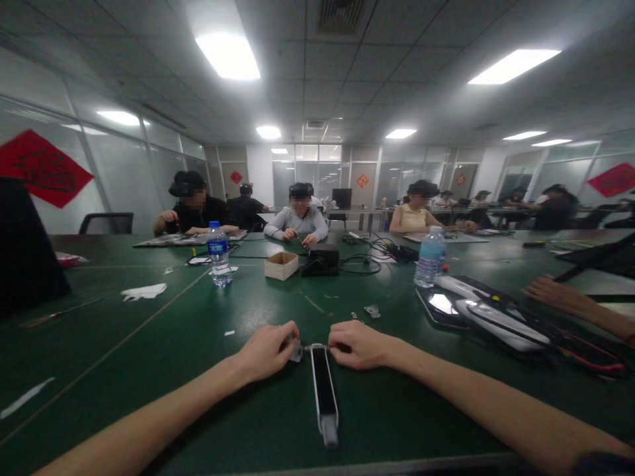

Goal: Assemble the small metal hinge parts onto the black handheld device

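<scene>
- The black strip (323, 390) lies flat on the green table (198, 330) dead at 6 o'clock. Its pale cap end is nearest me and it runs straight toward 12.
- Left hand (268, 350) sits at the strip's far tip on the 9 o'clock side, fingers closed narrow and pinching a small grey fitting (296, 354). Right hand (360, 344) mirrors it from 3 o'clock, fingertips pinched on the strip's thin metal tip.
- My take: this is fiddly tip work, so plant both wrists on the table, leave the strip flat, and nudge the fitting square-on rather than twisting. It looks easy to bend or drop.
- Looks-wise it's long and narrow, with a glossy black face and pale edges. Rigid, I'd guess.
- Loose metal bits (371, 309) at 1 o'clock just past the hands, so don't sweep them off.
- Further out: cardboard box (281, 266) at 12, water bottle (219, 253) at 11, a co-worker's hand (550, 291) at 2.
</scene>
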`<state>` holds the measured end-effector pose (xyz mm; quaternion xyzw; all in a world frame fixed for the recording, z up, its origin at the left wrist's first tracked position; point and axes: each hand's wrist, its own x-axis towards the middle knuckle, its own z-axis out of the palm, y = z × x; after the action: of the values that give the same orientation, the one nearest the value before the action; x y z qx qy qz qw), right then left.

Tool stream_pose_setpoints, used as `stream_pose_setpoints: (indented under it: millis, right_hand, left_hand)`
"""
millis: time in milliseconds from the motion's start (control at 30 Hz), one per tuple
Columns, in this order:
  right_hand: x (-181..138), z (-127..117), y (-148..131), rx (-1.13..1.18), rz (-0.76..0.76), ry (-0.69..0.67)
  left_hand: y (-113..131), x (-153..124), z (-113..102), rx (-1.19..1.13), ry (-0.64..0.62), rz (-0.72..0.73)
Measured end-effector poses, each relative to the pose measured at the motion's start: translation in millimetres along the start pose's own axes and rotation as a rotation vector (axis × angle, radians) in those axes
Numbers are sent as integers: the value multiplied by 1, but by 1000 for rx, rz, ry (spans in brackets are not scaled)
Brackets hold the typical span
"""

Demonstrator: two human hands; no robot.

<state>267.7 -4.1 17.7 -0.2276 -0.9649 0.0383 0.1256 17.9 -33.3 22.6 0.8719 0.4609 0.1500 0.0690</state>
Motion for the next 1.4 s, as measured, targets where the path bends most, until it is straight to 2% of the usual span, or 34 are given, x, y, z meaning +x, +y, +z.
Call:
stream_pose_setpoints:
  millis: [267,400,467,567,667,767,933,1033,1100,1167,1233,1300,1400]
  right_hand:
    - [-1,0,-2,-39,11,-20]
    - [-1,-8,0,-174,77,-27]
    - [-1,-15,4,-285,218,-5]
    - [-6,-23,18,-419,570,41]
    - [-17,-25,37,-467,881,-12]
    - [-26,-23,51,-427,961,-110]
    - [-25,-24,52,-396,929,-85]
    - [-20,-26,45,-409,868,-11]
    - [-16,-26,40,-424,723,95]
    - [-14,-25,35,-398,493,201]
    - [-13,-22,30,-300,255,246]
    - [-13,-19,24,-163,97,230]
    - [-13,-17,15,6,51,128]
  left_hand:
    - [1,-2,1,25,-29,67]
    - [3,-2,-4,58,-81,84]
    - [5,-3,-6,83,-109,98]
    - [8,-5,-6,91,-120,114]
    - [8,-5,-3,91,-111,122]
    - [8,-4,-1,97,-101,129]
    - [6,-3,1,74,-119,143]
    - [6,-2,2,66,-110,149]
    - [6,-2,2,70,-105,154]
    - [7,-2,2,81,-102,154]
    - [8,-2,1,93,-104,150]
    - [8,-2,0,96,-110,145]
    - [9,-2,0,89,-109,148]
